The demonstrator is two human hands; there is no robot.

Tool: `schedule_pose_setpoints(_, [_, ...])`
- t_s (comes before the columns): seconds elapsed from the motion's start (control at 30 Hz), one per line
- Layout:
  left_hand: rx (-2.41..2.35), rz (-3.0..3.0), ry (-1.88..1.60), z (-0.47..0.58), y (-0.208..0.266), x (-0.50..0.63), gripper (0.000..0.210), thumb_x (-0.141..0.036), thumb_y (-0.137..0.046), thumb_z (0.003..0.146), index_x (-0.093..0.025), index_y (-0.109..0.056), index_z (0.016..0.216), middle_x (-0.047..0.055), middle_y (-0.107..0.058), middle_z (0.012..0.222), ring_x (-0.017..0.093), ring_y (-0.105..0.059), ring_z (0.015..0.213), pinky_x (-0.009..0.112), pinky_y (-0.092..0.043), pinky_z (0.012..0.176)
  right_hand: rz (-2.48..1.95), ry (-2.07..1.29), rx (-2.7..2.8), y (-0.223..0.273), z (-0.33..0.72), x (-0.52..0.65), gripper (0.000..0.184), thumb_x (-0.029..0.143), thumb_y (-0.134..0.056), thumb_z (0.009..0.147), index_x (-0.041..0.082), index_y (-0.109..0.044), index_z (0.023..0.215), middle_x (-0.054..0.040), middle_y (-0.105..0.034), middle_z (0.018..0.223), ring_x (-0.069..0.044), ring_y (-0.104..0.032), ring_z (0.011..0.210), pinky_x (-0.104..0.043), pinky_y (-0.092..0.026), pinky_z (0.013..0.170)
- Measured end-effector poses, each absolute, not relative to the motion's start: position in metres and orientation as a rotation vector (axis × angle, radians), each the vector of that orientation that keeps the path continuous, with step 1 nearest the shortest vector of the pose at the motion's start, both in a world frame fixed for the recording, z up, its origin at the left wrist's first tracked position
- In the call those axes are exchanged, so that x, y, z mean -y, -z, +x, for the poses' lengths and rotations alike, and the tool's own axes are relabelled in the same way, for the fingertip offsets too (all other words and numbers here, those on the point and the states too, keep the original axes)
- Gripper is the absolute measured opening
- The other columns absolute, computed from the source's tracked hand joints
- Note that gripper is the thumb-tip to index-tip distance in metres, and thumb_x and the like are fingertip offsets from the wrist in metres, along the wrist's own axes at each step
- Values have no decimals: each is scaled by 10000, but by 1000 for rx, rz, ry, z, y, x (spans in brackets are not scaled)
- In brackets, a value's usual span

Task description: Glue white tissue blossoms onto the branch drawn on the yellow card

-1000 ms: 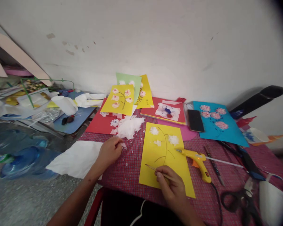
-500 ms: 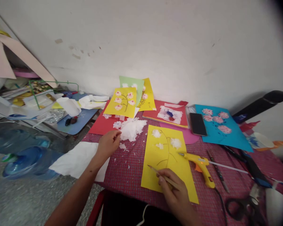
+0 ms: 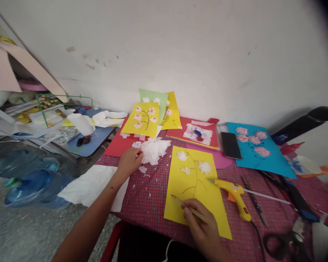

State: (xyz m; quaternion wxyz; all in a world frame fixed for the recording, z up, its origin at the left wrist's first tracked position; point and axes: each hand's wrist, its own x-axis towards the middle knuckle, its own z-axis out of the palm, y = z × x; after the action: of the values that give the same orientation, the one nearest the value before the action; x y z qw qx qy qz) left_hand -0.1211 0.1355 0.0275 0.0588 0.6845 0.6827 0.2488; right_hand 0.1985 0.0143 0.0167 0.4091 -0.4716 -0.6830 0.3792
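My right hand [image 3: 200,223] grips a thin wooden paintbrush [image 3: 195,211], its dark tip over the lower left of a yellow sheet [image 3: 177,182]. The sheet bears brown branch lines and three white tissue tufts, such as the one at upper right [image 3: 205,167]. My left hand [image 3: 129,162] rests with curled fingers against the left edge of a pile of torn white tissue [image 3: 155,150]; whatever its fingertips pinch is hidden. A yellow glue gun [image 3: 235,193] lies across the sheet's right edge, nozzle on the paper.
Finished flower pictures [image 3: 140,120] stand at the back. A phone [image 3: 230,145] overlaps a blue flower sheet [image 3: 253,160]. Black scissors [image 3: 285,243] and a dark pen [image 3: 254,202] lie at right. White paper [image 3: 90,185] hangs over the left table edge; water bottles [image 3: 38,185] are on the floor.
The view has shifted slightly. My left fingers have edged a little toward the tissue pile. My right hand and the paintbrush stay almost where they were over the yellow sheet.
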Motion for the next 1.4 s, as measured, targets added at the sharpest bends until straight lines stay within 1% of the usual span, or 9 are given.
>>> schedule_pose_setpoints(0.3, [-2065, 1899, -924, -117, -35, -133, 181, -294, -505, 863, -196, -653, 827, 51, -681, 841, 206, -621, 802, 324, -468, 756, -1189, -979, 1725, -14, 199, -13, 168, 312, -547, 963, 212, -679, 932, -38, -686, 814, -177, -661, 706, -248, -543, 651])
schedule_pose_setpoints(0.57, [-1621, 1322, -1141, -108, -44, -125, 217, -401, -622, 811, -188, -627, 850, -36, -599, 665, 118, -518, 553, 230, -390, 532, -1181, -1011, 1722, -16, 201, -16, 164, 310, -539, 971, 211, -668, 949, -40, -672, 805, -178, -644, 708, -257, -527, 647])
schedule_pose_setpoints(0.73, [-1832, 1439, -1158, -115, -45, -126, 175, -352, -540, 864, -200, -567, 782, -27, -610, 697, 144, -577, 649, 241, -421, 603, -1177, -1018, 1728, -16, 201, -15, 160, 309, -540, 969, 210, -664, 956, -42, -676, 823, -179, -649, 720, -261, -528, 661])
schedule_pose_setpoints(0.93, [-1919, 1676, -1037, -121, -57, -108, 336, -351, -391, 961, -215, -480, 667, -38, -511, 607, 145, -508, 605, 262, -390, 602, -1176, -1022, 1720, -19, 201, -15, 162, 306, -538, 969, 214, -669, 944, -31, -673, 788, -174, -648, 688, -254, -527, 635])
schedule_pose_setpoints(1.03, [-1835, 1817, -973, -127, -53, -105, 197, -328, -466, 925, -208, -622, 942, -10, -653, 800, 158, -604, 734, 269, -458, 707, -1172, -1029, 1721, -19, 201, -16, 153, 300, -543, 968, 217, -669, 942, -26, -668, 779, -173, -643, 687, -255, -521, 637])
schedule_pose_setpoints(1.1, [-1895, 1889, -926, -131, -47, -110, 285, -290, -503, 882, -200, -618, 1128, 32, -695, 961, 181, -642, 840, 291, -481, 773, -1170, -1042, 1723, -18, 200, -16, 151, 298, -542, 970, 217, -667, 952, -29, -671, 795, -172, -641, 695, -256, -520, 646])
schedule_pose_setpoints(1.13, [-1958, 1923, -875, -132, -44, -113, 307, -284, -512, 867, -194, -622, 1139, 51, -698, 990, 196, -646, 863, 305, -484, 784, -1167, -1048, 1723, -17, 200, -15, 151, 297, -541, 972, 216, -667, 956, -31, -672, 803, -172, -639, 699, -256, -519, 649])
schedule_pose_setpoints(1.3, [-2121, 2044, -550, -127, -34, -132, 216, -312, -548, 843, -171, -671, 951, 102, -704, 993, 263, -638, 950, 349, -473, 825, -1158, -1039, 1713, -14, 200, -14, 148, 296, -544, 972, 213, -665, 954, -30, -664, 811, -165, -632, 708, -244, -512, 648])
schedule_pose_setpoints(1.4, [-2121, 2077, -513, -125, -32, -135, 198, -285, -503, 858, -174, -665, 834, 101, -704, 917, 254, -638, 901, 336, -464, 790, -1168, -1042, 1705, -13, 202, -14, 146, 296, -548, 970, 210, -665, 955, -28, -669, 815, -160, -637, 706, -238, -511, 650])
